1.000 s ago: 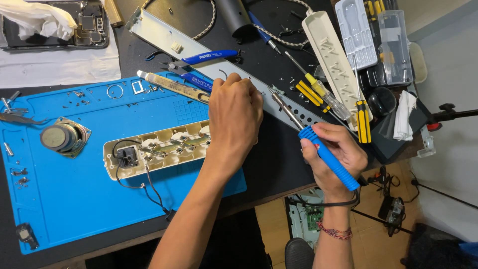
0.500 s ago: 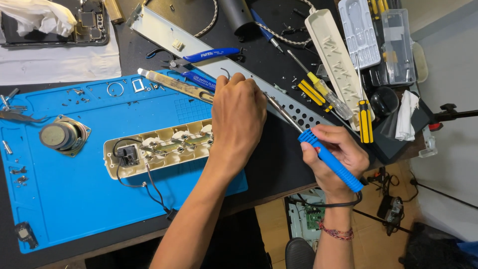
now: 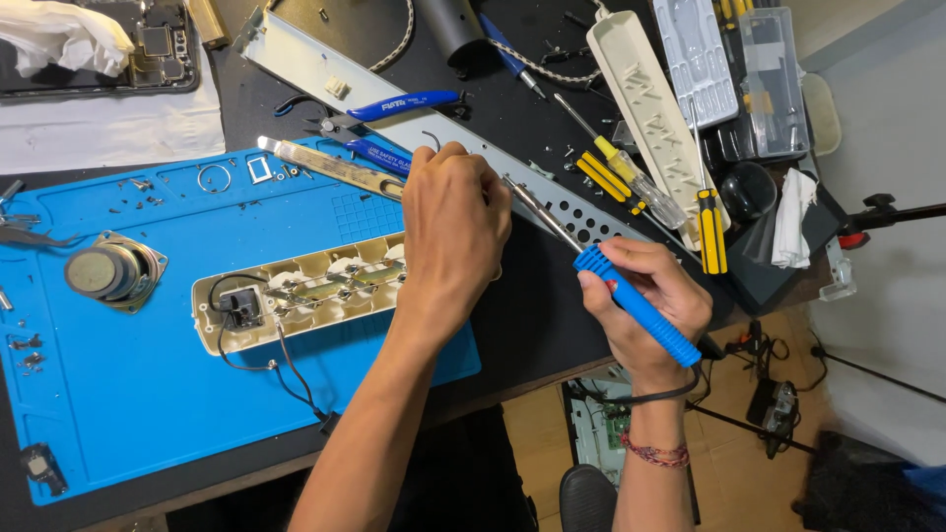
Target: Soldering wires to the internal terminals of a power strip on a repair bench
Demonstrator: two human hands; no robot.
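The left hand (image 3: 451, 232) lies palm down with its back to the camera, knuckles raised and fingers curled forward and under, so the fingertips are hidden; it seems to pinch something small, though the grip cannot be made out. Its bare forearm runs down toward the bottom edge. The right hand (image 3: 650, 300) is closed in a pen-like grip, thumb on top, wrist bent slightly inward, wearing a braided band.
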